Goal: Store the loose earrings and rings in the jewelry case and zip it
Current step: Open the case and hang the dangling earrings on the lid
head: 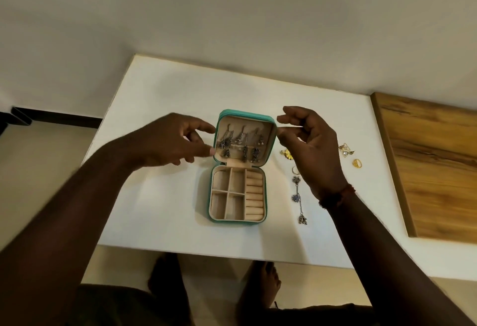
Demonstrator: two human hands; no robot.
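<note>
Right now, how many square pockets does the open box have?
4 in the box: back left, back right, front left, front right, beside the ring rolls.

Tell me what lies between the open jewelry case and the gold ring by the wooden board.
In the head view: the right hand, plus a small silver ring, a gold piece and a long silver dangle earring lying there.

Partly hidden behind right hand: gold piece, ring; piece perhaps earring.
</note>
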